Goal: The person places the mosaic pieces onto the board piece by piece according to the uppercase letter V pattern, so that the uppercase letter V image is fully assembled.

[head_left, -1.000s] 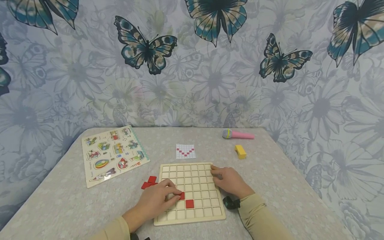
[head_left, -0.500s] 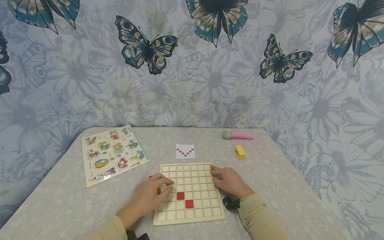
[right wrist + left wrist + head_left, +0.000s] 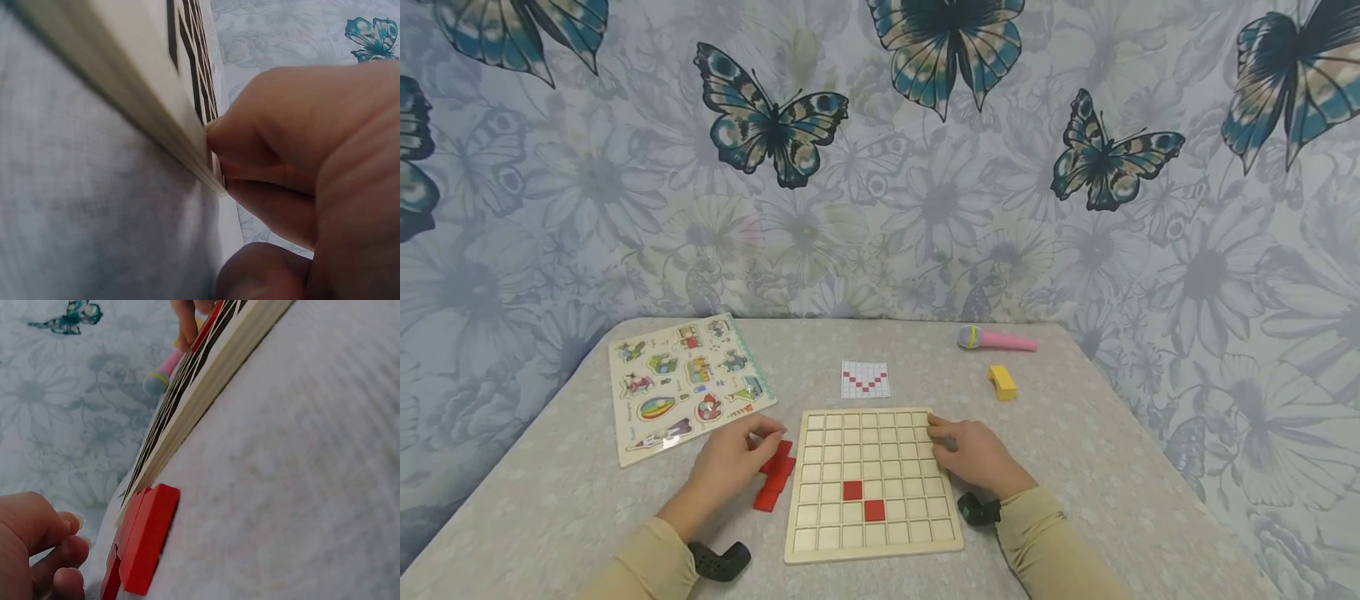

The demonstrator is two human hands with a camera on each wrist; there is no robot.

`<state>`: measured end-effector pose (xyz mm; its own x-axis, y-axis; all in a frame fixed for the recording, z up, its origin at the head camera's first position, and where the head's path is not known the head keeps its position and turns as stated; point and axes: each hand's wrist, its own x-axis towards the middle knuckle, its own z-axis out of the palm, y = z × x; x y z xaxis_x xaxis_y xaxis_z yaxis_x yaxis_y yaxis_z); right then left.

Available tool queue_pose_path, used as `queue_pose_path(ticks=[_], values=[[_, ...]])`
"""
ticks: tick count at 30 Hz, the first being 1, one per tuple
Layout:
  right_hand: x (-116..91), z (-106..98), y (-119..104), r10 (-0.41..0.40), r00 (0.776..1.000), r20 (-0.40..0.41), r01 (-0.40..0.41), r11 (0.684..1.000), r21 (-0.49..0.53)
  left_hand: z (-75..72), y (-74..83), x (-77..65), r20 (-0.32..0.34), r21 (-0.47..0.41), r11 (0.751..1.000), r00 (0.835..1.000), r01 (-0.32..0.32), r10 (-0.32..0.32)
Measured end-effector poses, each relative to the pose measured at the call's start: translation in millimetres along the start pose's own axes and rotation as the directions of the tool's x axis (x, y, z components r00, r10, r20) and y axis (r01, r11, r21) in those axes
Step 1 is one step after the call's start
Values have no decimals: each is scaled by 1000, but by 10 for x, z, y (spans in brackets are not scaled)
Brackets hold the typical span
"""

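A wooden grid board (image 3: 891, 450) lies in the middle of the table, with two red square tiles, an upper one (image 3: 852, 490) and a lower one (image 3: 874, 510), in its cells. Left of it is a loose cluster of red tiles (image 3: 778, 475), seen close up as red tiles (image 3: 150, 537) in the left wrist view. My left hand (image 3: 733, 458) is over the cluster's far end; thumb and fingertips are close together, with no tile visible between them. My right hand (image 3: 976, 454) rests its fingertips on the board's far right edge, also seen in the right wrist view.
Behind the board lies a pattern card (image 3: 865, 380) with red squares in a V. A picture puzzle board (image 3: 688, 387) is at the back left. A pink toy microphone (image 3: 1000, 338) and a yellow block (image 3: 1002, 382) lie at the back right.
My left hand has let go of the upper red tile in the grid and moved left, off the board, to the loose tiles. The right hand stays at the board's edge.
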<state>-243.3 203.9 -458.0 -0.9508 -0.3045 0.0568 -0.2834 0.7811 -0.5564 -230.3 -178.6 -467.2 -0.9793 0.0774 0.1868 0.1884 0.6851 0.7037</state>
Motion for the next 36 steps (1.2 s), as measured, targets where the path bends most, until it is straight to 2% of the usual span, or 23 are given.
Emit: queue_pose_path(ticks=[5, 11, 20, 30, 36], values=[[-5, 6, 15, -8, 1000, 2, 8, 1000, -6, -12, -45, 31, 42, 33, 999, 999, -36, 35], [-6, 0, 22, -14, 1000, 0, 14, 1000, -6, -26, -102, 69, 67, 131, 991, 998, -15, 6], [-13, -10, 6, -12, 1000, 9, 12, 1000, 8, -55, -154, 94, 66, 154, 988, 998, -3, -7], [-4, -6, 30, -26, 1000, 9, 26, 1000, -13, -69, -108, 115, 87, 134, 991, 995, 30, -42], [3, 4, 40, -18, 1000, 8, 18, 1000, 4, -53, -123, 119, 102, 157, 987, 994, 30, -47]])
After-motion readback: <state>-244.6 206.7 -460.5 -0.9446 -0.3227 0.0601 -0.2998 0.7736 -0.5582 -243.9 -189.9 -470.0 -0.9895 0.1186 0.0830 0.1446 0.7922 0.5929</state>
